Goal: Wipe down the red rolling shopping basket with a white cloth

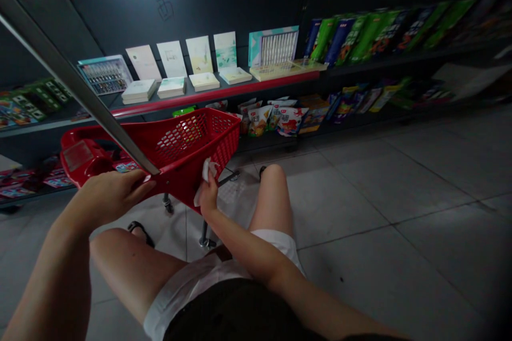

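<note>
In front of my knees stands a small red plastic shopping cart (180,184) with a perforated basket end and wheels. A metal pole (84,80) rises from its near rim and slants to the upper left. My left hand (110,197) is closed on the cart's near edge, beside the foot of that pole. A crumpled white wipe (206,169) is in my right hand (209,194), pressed against the outer side of the basket. Part of the wipe hangs below the fingers. The palm side of my left hand is hidden.
Behind the cart runs a dark shelf with a red front edge (216,95), bearing notebooks (170,58) and boxed pen sets (279,47). Green and blue snack packs (364,37) stand to the right. Bagged snacks (290,120) fill the lower shelf. Grey tiles (360,213) cover the floor.
</note>
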Available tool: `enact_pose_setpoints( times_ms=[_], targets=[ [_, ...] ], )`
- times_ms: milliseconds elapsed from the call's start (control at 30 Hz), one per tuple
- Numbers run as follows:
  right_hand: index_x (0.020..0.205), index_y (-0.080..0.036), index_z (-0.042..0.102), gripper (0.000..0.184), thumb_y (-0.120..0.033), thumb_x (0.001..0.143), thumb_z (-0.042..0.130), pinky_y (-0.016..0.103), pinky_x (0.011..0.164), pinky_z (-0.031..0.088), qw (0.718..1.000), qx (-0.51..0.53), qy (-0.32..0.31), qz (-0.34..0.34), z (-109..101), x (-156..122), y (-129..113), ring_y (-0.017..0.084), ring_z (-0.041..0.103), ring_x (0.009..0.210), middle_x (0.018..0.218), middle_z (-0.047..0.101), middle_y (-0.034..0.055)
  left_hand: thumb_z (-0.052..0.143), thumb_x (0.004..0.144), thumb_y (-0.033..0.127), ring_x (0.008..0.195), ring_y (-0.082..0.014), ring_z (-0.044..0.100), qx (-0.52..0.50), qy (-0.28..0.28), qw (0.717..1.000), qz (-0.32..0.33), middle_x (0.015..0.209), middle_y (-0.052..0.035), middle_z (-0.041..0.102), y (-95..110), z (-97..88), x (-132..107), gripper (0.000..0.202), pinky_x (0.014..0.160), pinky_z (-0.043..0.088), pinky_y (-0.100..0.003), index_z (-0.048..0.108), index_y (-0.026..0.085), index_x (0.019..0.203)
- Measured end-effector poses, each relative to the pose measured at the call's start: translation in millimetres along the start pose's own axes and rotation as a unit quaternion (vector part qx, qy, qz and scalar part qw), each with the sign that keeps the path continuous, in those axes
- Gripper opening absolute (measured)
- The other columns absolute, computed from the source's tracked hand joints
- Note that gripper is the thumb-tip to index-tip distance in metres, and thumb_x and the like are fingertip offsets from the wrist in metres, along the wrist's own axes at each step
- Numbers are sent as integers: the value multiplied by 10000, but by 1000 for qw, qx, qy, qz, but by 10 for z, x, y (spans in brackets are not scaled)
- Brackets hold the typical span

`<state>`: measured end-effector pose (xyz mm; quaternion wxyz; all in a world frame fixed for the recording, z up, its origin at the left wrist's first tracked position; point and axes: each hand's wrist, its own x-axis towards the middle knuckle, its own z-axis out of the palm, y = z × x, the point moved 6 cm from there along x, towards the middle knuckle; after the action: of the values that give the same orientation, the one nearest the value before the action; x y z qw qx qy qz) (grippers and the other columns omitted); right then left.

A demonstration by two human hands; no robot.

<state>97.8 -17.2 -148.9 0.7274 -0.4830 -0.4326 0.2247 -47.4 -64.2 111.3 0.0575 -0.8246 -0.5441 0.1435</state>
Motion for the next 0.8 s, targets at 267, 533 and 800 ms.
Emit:
enact_pose_setpoints(
  times_ms=[267, 533, 800],
  targets=[
    [1417, -225, 426, 577, -100, 856, 375, 350, 1149, 368, 943, -52, -227, -239, 12, -251, -538, 142, 413, 1363, 1398, 524, 33, 264, 907, 561, 741, -236, 661, 15, -18, 999, -25, 897, -67, 734, -230, 52, 45, 549, 589, 373, -269, 605, 272, 1227],
    [1453, -168, 366, 580, -77, 882, 321, 396, 1205, 266, 986, -50, -98, -123, 50, 330, -509, 159, 280, 1437, 1500, 390, 72, 336, 882, 596, 788, -254, 664, 48, 20, 997, -49, 976, -69, 735, -222, -26, 14, 532, 586, 375, -284, 657, 272, 1155],
    [1351, -220, 500, 491, -114, 886, 381, 331, 1102, 424, 953, -25, -223, -203, -5, -209, -367, 143, 500, 1281, 1307, 591, 57, 197, 836, 721, 646, -308, 649, 109, 113, 964, -213, 872, -109, 711, 298, -307, -233, 641, 484, 390, -356, 647, 282, 961]
  ],
)
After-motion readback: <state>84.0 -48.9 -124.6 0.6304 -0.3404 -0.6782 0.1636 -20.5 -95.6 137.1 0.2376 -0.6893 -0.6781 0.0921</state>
